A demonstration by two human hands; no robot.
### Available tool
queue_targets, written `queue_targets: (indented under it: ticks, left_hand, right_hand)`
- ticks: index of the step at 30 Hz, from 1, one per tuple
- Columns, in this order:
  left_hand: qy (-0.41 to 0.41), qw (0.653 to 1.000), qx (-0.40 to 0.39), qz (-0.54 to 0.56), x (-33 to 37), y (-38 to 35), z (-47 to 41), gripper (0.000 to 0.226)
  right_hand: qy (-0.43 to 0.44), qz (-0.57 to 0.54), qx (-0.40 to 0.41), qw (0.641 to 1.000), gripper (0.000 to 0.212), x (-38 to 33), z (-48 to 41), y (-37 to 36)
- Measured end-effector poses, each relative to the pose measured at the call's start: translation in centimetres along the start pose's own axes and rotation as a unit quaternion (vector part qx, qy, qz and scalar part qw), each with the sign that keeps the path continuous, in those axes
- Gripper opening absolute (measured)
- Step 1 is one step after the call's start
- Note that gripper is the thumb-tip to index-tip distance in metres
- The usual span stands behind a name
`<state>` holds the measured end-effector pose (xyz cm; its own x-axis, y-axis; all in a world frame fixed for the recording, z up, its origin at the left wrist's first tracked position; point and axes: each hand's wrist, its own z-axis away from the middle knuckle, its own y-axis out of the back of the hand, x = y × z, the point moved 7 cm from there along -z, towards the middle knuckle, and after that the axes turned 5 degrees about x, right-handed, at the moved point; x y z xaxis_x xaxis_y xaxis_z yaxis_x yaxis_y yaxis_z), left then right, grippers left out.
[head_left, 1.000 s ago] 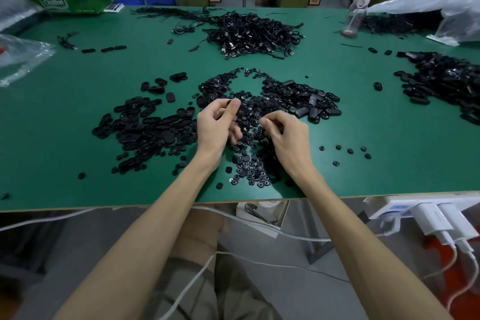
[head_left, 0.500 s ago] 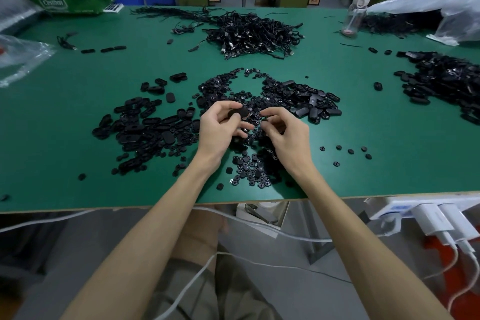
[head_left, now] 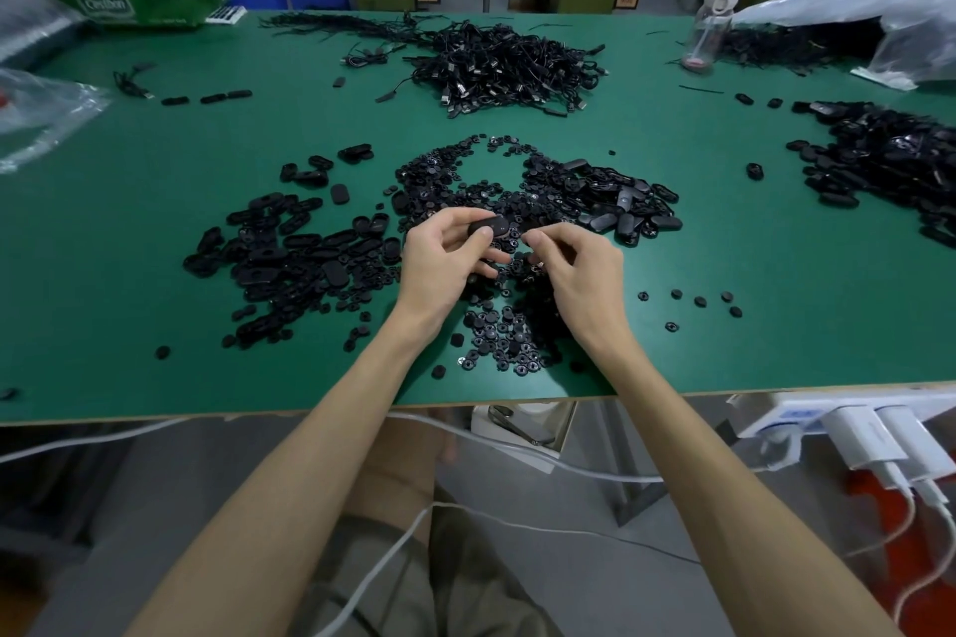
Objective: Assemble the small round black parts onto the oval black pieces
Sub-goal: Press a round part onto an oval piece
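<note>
A heap of oval black pieces [head_left: 289, 254], too many to count, lay on the green table [head_left: 129, 222] left of the hands. The left hand [head_left: 445, 256] pinched one oval black piece [head_left: 489, 227], glossy and smooth, between thumb and fingers above the central heap of small round black parts [head_left: 499, 344]. The right hand [head_left: 582, 272] had its fingers curled, tips just beside that piece; whether they held anything could not be told. Six loose round parts [head_left: 700, 301] lay further right.
</note>
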<state>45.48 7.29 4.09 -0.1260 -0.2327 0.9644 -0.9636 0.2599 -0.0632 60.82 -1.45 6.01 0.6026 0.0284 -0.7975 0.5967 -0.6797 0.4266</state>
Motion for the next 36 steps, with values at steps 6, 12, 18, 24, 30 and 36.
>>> queue_targets:
  ticks: [6, 12, 18, 24, 30, 36]
  left_hand:
    - [-0.001, 1.0, -0.011, 0.006, 0.02, -0.11, 0.02, 0.022]
    - [-0.007, 1.0, -0.017, -0.009, -0.06, -0.17, 0.02, 0.023]
    - [-0.025, 0.999, -0.013, -0.029, 0.12, 0.07, 0.01, 0.024]
    - [-0.004, 1.0, -0.002, -0.013, -0.22, -0.01, -0.05, 0.021]
    - [-0.007, 0.999, -0.02, -0.045, -0.41, -0.35, -0.03, 0.02]
    - [-0.035, 0.997, -0.034, -0.067, 0.4, -0.68, 0.19, 0.02]
  right_hand:
    - [0.001, -0.019, -0.018, 1.0, 0.018, -0.32, 0.14, -0.02]
    - [0.002, -0.039, -0.02, 0.999, 0.013, -0.36, 0.22, -0.03]
    - [0.007, -0.05, -0.027, 0.998, 0.009, -0.49, 0.24, -0.04]
    - [0.003, -0.083, -0.041, 0.996, 0.005, -0.44, 0.19, -0.18]
    - [-0.019, -0.148, -0.045, 0.988, 0.006, 0.14, 0.17, -0.46]
    - [-0.026, -0.173, -0.049, 0.983, 0.007, 0.37, 0.07, -0.5]
